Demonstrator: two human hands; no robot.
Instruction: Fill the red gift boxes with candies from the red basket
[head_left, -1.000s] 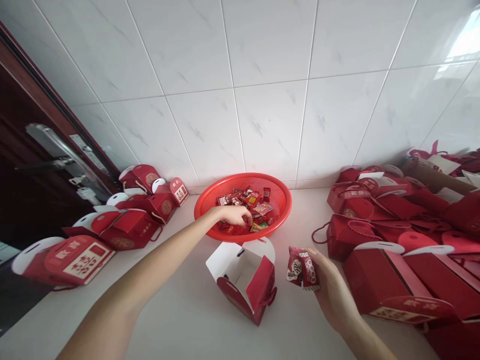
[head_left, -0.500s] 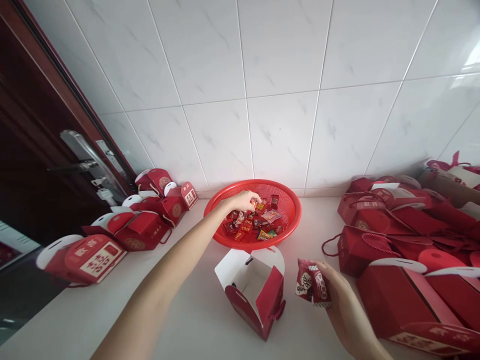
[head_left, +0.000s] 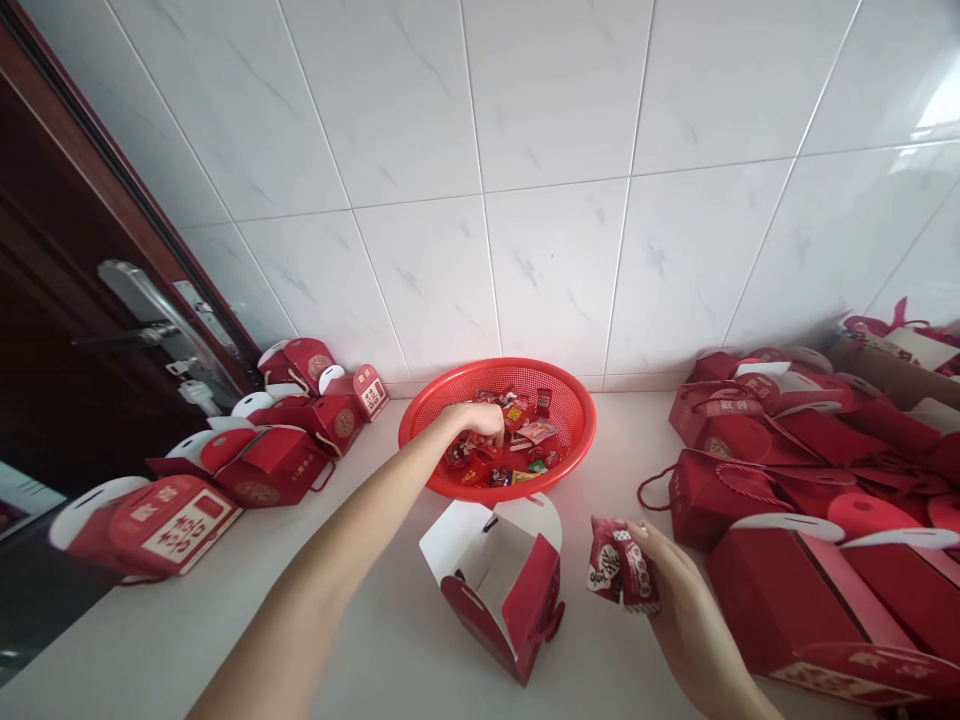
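My left hand [head_left: 481, 421] reaches down into a red plastic basket [head_left: 581, 440], its fingers curled among wrapped candies [head_left: 536, 430]. Whatever is between those fingertips is hidden. My right hand [head_left: 671, 570], low on the right, is closed around red snack packets [head_left: 622, 566] with white and dark print, held just above the table. Between the hands and in front of the basket stands an open red gift box [head_left: 534, 590] with a white inside, its flaps spread. Two small dark things show at its inner wall.
Red gift boxes [head_left: 274, 465] stand in a group at the left, near a dark door with a metal handle [head_left: 154, 310]. Many more red boxes [head_left: 795, 590] crowd the right side of the white table [head_left: 367, 620]. A tiled wall [head_left: 420, 270] rises behind the basket.
My left hand has gone lower among the candies, and the red-and-yellow wrapper at its fingertips no longer shows there. My right hand keeps its packets in nearly the same place. The view shifts slightly.
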